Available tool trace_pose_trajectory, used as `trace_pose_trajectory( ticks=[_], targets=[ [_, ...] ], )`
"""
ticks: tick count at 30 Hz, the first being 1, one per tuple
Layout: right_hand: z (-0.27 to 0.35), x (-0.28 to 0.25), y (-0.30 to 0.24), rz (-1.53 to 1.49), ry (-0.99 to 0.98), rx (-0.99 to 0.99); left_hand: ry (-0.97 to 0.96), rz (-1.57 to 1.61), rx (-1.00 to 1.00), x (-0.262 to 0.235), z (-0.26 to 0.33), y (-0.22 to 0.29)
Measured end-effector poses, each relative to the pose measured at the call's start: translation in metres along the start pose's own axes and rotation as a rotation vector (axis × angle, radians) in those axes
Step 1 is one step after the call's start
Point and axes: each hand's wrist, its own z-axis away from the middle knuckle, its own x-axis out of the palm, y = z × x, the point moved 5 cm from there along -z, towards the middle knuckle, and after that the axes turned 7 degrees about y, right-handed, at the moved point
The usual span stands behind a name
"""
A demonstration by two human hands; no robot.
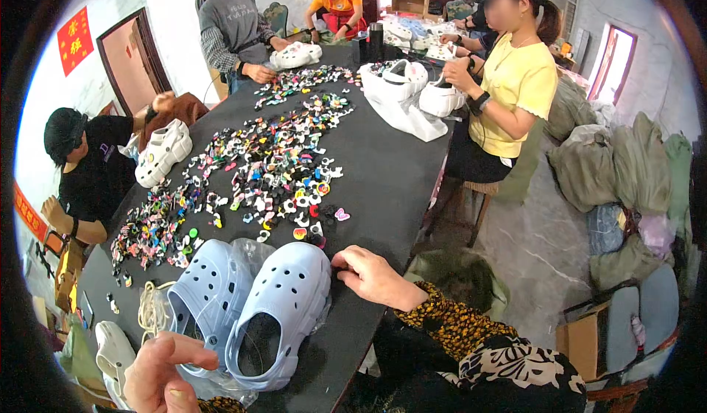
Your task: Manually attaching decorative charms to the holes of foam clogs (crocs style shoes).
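Observation:
A pair of light blue clogs sits before me on the dark table: the left clog (pixel 213 280) and the right clog (pixel 291 288), toes pointing away. Thin clear plastic wrap (pixel 250 254) shows between and around them. My left hand (pixel 166 376) hovers at the heel of the left clog, its index finger bent forward and thumb apart, nothing visible in it. Beside the right clog's toe is my right hand (pixel 377 277), fingers loosely curved and parted. Its fingertips are close to the clog's side; whether they touch it I cannot tell.
Many small colourful shoe charms (pixel 272 162) lie heaped along the table (pixel 383 192). A coil of cream cord (pixel 153 306) and a white clog (pixel 114 358) are at the left. Co-workers sit around, one in a yellow top (pixel 519 81) with white clogs. Sacks (pixel 589 166) stand at the right.

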Motion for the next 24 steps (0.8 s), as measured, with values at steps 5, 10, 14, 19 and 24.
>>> trace_pose_trajectory(
  ticks=[5, 10, 14, 19, 24],
  targets=[
    [0.002, 0.002, 0.012, -0.125, 0.044, 0.034, -0.028, -0.018, -0.002, 0.003, -0.002, -0.001],
    [0.002, 0.002, 0.017, -0.222, 0.138, 0.069, -0.026, 0.116, -0.006, 0.005, 0.002, -0.006],
    [0.000, -0.003, 0.011, -0.113, 0.162, 0.085, -0.267, 0.237, 0.107, 0.016, -0.006, -0.002],
    [-0.002, -0.005, 0.011, -0.128, 0.136, 0.099, -0.288, 0.467, 0.287, 0.036, -0.007, 0.005],
    [-0.003, -0.001, 0.011, -0.106, 0.111, 0.083, -0.492, 0.502, 0.294, 0.043, -0.011, 0.017]
  ],
)
